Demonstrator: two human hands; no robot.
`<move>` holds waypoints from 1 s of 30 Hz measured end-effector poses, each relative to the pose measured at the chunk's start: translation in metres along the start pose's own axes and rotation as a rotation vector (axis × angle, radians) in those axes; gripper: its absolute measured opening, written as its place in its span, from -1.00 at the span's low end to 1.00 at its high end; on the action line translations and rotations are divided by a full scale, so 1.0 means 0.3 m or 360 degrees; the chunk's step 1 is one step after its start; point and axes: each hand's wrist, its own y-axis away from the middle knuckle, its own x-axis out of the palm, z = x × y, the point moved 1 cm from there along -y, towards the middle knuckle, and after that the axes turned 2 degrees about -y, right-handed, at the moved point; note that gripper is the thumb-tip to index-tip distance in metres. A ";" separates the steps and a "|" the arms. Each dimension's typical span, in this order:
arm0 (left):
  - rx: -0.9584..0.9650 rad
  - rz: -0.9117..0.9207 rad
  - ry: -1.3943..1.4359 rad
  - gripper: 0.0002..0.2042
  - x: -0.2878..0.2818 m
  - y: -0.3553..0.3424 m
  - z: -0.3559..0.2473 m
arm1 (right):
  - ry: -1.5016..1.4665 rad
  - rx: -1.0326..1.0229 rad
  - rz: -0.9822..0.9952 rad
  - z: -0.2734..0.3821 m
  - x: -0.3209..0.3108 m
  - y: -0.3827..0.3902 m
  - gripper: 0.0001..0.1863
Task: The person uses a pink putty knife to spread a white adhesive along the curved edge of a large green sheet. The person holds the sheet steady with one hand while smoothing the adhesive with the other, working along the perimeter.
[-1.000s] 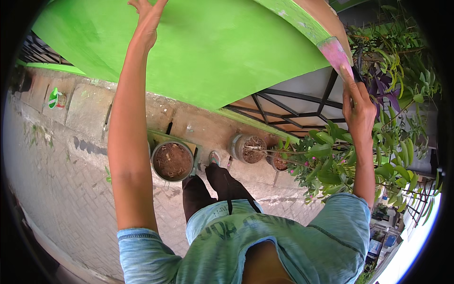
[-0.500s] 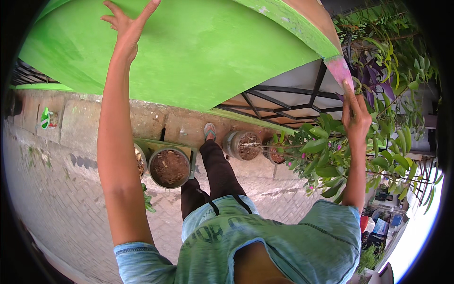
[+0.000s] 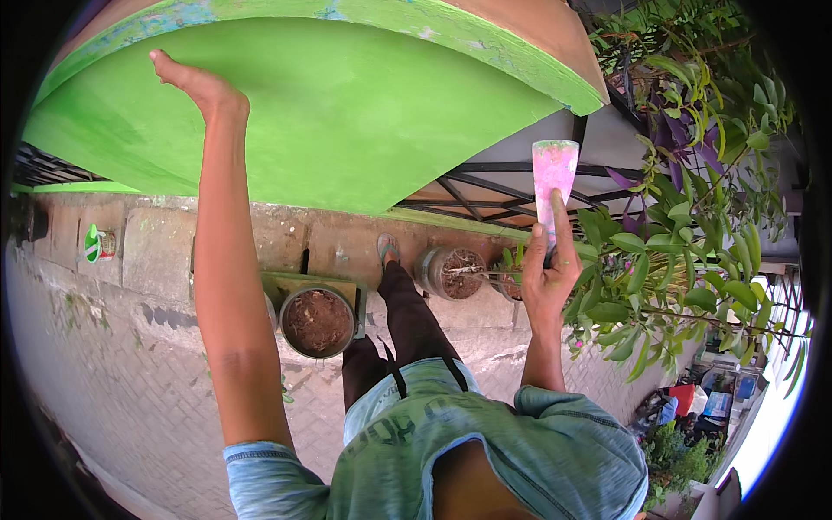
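Observation:
In my right hand (image 3: 551,273) is a paint scraper (image 3: 553,169), its wide blade smeared pink and white and pointing up. The blade stands apart from the wall's ledge (image 3: 485,39), whose green paint is patchy and worn. One finger lies along the scraper, with the thumb at its side; the handle is mostly hidden by the hand. My left hand (image 3: 204,87) reaches up to the bright green wall (image 3: 364,113) just under the ledge, empty, with its fingers stretched to the left. Whether the palm touches the wall, I cannot tell.
Below stand a round pot of soil (image 3: 317,322) and another planter (image 3: 452,273). A leafy shrub (image 3: 659,286) crowds the right side, close to my right arm. Dark metal bars (image 3: 485,186) run beside the wall. A small green-and-white tub (image 3: 98,243) sits far left on the paving.
My right hand has brought the scraper off the ledge's right end, moving left and down. My left hand has shifted left and lower, its fingers now less spread in view.

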 end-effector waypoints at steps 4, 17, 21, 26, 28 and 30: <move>-0.0065 -0.0681 -0.0288 -0.16 0.108 -0.064 0.008 | 0.0204 -0.0216 -0.0196 -0.050 0.050 -0.104 -0.49; -0.0168 -0.0893 -0.0468 -0.18 0.141 -0.060 0.010 | 0.0775 -0.0085 0.0147 0.000 -0.326 -0.340 -0.86; -0.0156 -0.0900 -0.0439 -0.18 0.157 -0.050 -0.007 | 0.0815 -0.0384 0.0098 0.026 -0.265 -0.394 -0.88; -0.0218 -0.0909 -0.0490 -0.20 0.154 -0.042 -0.023 | 0.0807 -0.0381 0.0083 0.085 -0.198 -0.390 -0.85; -0.0199 -0.0901 -0.0446 -0.20 0.158 -0.041 -0.018 | 0.0762 -0.0394 -0.0036 0.052 -0.234 -0.370 -0.84; -0.0181 -0.0914 -0.0433 -0.20 0.157 -0.050 -0.008 | 0.0804 -0.0352 0.0006 0.069 -0.245 -0.380 -0.84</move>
